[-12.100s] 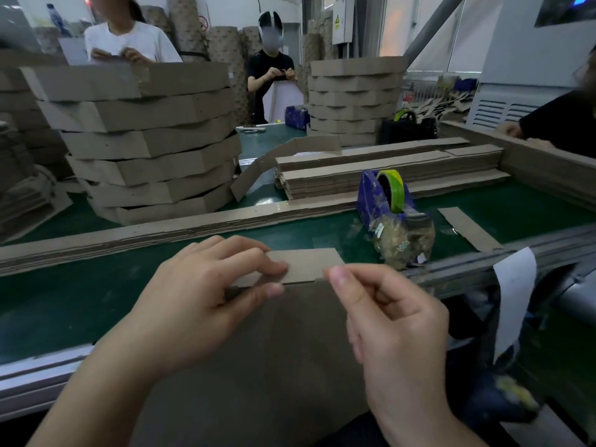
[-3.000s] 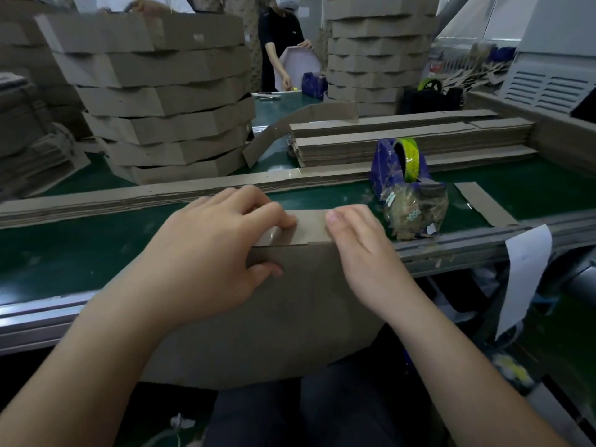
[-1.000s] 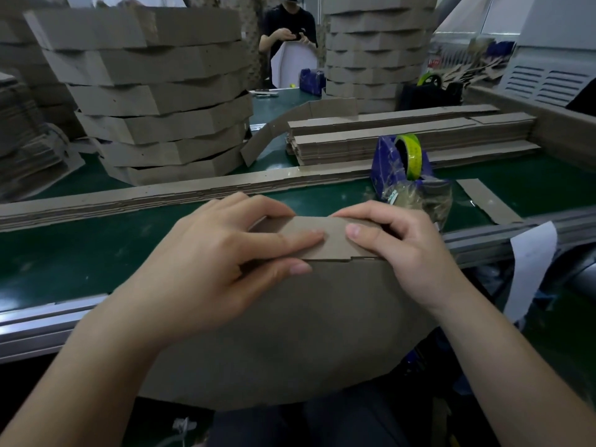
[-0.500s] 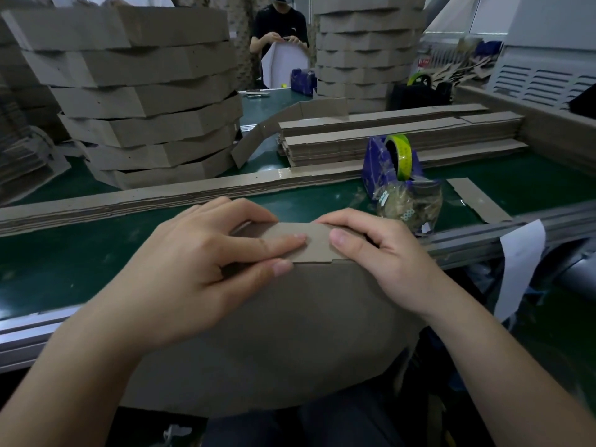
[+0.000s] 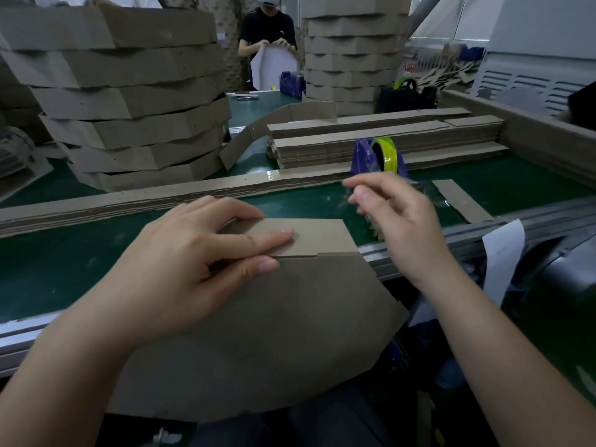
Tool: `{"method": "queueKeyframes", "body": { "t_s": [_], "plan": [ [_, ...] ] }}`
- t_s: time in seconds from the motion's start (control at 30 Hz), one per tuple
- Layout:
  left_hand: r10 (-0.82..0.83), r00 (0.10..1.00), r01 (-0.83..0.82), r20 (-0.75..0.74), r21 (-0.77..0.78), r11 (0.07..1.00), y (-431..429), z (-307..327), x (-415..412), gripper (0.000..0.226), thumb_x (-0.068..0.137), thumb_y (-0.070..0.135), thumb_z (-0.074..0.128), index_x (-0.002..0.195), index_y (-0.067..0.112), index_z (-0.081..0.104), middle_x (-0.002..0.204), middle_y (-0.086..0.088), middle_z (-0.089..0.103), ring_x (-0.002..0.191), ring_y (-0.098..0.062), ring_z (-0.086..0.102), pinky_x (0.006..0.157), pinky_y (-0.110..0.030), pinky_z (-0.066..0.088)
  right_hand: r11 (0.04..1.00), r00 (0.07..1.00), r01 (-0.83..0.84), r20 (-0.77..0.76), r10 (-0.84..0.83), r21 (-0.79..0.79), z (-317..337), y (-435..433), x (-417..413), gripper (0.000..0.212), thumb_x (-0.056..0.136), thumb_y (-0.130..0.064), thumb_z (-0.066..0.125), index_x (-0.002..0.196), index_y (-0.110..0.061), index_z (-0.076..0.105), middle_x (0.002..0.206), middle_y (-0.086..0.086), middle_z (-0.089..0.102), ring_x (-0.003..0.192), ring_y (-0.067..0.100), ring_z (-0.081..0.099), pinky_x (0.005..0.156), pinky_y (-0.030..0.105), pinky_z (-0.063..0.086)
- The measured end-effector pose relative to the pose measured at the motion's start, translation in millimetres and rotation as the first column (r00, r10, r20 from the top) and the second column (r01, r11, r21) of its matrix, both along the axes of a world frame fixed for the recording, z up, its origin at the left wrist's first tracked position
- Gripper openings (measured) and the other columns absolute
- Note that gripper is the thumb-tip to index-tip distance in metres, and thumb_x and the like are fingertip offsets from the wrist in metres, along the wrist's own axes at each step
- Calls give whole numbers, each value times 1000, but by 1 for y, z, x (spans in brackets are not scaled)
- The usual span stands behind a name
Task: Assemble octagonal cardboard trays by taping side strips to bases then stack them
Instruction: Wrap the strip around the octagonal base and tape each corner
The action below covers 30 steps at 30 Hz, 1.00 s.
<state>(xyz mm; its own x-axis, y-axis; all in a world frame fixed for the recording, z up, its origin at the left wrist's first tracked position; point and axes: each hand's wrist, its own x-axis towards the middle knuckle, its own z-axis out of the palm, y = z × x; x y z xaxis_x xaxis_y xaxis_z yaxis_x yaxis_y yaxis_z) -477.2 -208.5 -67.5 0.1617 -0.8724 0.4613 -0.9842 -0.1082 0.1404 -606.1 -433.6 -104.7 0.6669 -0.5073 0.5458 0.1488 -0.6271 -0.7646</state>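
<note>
The left hand (image 5: 193,253) pinched the side strip (image 5: 316,237) against the top edge of the base (image 5: 274,333), at six o'clock on the counter (image 5: 64,259) rim. The right hand (image 5: 390,217) hovered at two o'clock by the tape dispenser (image 5: 380,153), fingers loosely curled; whether they held tape was unclear

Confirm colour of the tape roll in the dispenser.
Yellow-green tape roll, sitting in a blue dispenser; head view shows it.

Brown octagonal base (image 5: 274,333) hangs off my green worktop (image 5: 64,259) edge, tilted toward me, with the side strip (image 5: 309,235) meeting its far edge.
</note>
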Motion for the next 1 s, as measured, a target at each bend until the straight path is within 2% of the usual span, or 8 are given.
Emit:
{"method": "queueKeyframes", "body": {
  "t_s": [0.13, 0.23, 0.33, 0.5, 0.63, 0.77, 0.9, 1.0],
  "plan": [
    [4, 1000, -4, 2, -6, 1000, 0, -1, -2, 39, 93, 51, 43, 123, 39, 64, 117, 7, 62, 104, -20, 60, 82, -45, 51, 888, 888, 460, 26, -460, 16, 1, -40, 3, 6, 94, -28, 58, 93, -29, 64, 100, -9, 59, 79, -5, 51, 69, 14, 43],
    [9, 1000, -9, 0, -8, 1000, 0, -1, -2, 39, 92, 51, 43, 123, 40, 63, 118, 7, 62, 105, -20, 60, 82, -45, 51, 745, 717, 667, -295, -631, 27, 3, -79, 7, 18, 93, -42, 50, 93, -27, 59, 123, 4, 50, 72, 7, 47, 65, 30, 36],
    [4, 1000, -4, 6, -15, 1000, -1, -2, -3, 38, 93, 51, 43, 123, 40, 64, 117, 8, 62, 104, -20, 60, 82, -45, 51, 755, 739, 619, -485, -468, 214, 0, -100, 14, 38, 89, -52, 48, 106, -22, 65, 121, 6, 57, 84, 19, 55, 73, 33, 38],
    [9, 1000, -9, 1, -20, 1000, -2, -4, 0, 38, 93, 52, 43, 123, 42, 63, 119, 9, 62, 105, -19, 60, 82, -46, 51, 630, 813, 579, -423, -400, 518, 4, -102, 20, 30, 79, -36, 72, 100, -14, 70, 79, -2, 57, 61, 11, 43, 51, 26, 31],
    [11, 1000, -11, 9, -21, 1000, -3, -4, 0, 38, 93, 53, 43, 123, 43, 63, 118, 10, 62, 104, -18, 60, 82, -45, 51, 500, 881, 467, -335, -334, 729, 4, -101, 19, 9, 76, -24, 75, 82, -17, 75, 88, -3, 66, 57, 5, 40, 47, 19, 34],
    [4, 1000, -4, 14, -17, 1000, -4, -3, -2, 38, 93, 52, 43, 124, 42, 63, 118, 10, 62, 103, -20, 60, 80, -46, 51, 425, 924, 333, -200, -326, 842, 7, -98, 11, 16, 72, -27, 79, 82, -18, 71, 90, -3, 58, 69, 9, 44, 56, 22, 40],
    [1, 1000, 0, 25, -25, 1000, -6, -3, -3, 38, 93, 52, 43, 123, 41, 63, 117, 9, 63, 102, -21, 61, 80, -46, 51, 470, 940, 197, -30, -339, 861, 6, -81, 5, 4, 66, -19, 73, 70, -19, 72, 81, -5, 54, 72, 9, 43, 67, 26, 39],
    [-1, 1000, 2, 21, -35, 999, -7, -3, -2, 38, 93, 52, 42, 123, 41, 63, 118, 9, 63, 103, -20, 60, 81, -46, 51, 573, 932, 124, 103, -348, 810, -14, -71, 0, 22, 70, -7, 64, 50, -16, 65, 64, -5, 54, 62, 7, 45, 70, 27, 39]
  ]
}}
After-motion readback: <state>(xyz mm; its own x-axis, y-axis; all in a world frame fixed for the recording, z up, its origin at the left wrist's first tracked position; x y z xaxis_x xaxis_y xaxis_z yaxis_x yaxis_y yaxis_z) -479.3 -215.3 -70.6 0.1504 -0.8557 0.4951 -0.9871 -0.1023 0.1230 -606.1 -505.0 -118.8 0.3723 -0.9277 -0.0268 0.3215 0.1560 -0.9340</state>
